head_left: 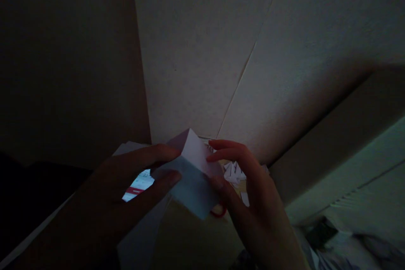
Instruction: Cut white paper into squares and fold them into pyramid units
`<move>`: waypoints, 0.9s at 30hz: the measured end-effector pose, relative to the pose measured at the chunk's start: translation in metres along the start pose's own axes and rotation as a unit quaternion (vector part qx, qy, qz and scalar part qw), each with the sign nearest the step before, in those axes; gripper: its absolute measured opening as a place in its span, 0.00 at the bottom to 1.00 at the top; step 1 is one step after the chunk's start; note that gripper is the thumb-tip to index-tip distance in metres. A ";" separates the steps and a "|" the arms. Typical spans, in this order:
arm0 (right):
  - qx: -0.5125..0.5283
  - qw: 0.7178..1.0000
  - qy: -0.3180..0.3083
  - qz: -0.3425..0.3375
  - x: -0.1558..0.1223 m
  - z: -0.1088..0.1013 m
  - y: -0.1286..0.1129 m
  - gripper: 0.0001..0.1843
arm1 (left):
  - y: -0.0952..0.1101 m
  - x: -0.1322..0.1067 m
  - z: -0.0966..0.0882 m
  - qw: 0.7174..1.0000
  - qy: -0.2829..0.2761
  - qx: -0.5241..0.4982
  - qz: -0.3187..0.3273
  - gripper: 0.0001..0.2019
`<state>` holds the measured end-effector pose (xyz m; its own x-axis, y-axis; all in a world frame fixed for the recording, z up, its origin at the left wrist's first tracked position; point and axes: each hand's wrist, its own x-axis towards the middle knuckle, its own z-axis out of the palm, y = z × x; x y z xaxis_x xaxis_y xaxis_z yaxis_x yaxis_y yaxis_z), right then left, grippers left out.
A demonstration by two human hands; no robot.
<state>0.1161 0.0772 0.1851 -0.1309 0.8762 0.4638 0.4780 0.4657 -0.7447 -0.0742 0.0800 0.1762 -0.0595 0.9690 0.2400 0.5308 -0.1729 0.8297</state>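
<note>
A folded sheet of white paper (193,183) is held up between my two hands, with a raised crease and a peak at its top. My left hand (136,181) grips its left corner between thumb and fingers. On the other side, my right hand (253,185) has its thumb on the near face and its fingertips against the far right face. Behind the paper, a red curved loop (219,211) shows in part, just above the tabletop; the rest of it is hidden.
Several small folded white paper pieces (233,173) lie on the wooden table (186,236) beyond my right hand. A lit screen (138,185) shows through the gap in my left hand. White sheets (139,232) lie at the left. A pale wall (202,50) rises behind; the room is dim.
</note>
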 end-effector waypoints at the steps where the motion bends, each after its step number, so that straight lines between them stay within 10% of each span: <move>1: 0.005 1.000 -0.023 -0.001 0.000 -0.001 -0.001 0.07 | 0.003 0.001 -0.001 1.000 -0.006 -0.013 -0.018 0.12; 6: -0.004 0.999 -0.043 -0.009 0.003 0.001 0.000 0.05 | 0.015 0.003 -0.001 0.997 -0.021 -0.077 -0.015 0.06; 13: -0.033 0.997 -0.051 -0.044 0.000 0.007 -0.001 0.06 | 0.011 0.012 -0.005 0.982 -0.050 -0.044 0.178 0.03; 21: -0.037 0.997 -0.054 -0.042 0.000 0.003 0.003 0.06 | -0.002 0.009 -0.003 0.985 -0.123 -0.118 0.025 0.26; 27: -0.026 0.995 -0.098 -0.013 0.000 0.003 0.004 0.07 | 0.000 0.009 -0.006 0.976 -0.166 -0.136 0.038 0.27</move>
<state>0.1155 0.0789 0.1808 -0.3083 0.8736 0.3765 0.5152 0.4861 -0.7059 -0.0803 0.0879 0.1813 0.2721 0.9476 0.1673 0.2767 -0.2436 0.9296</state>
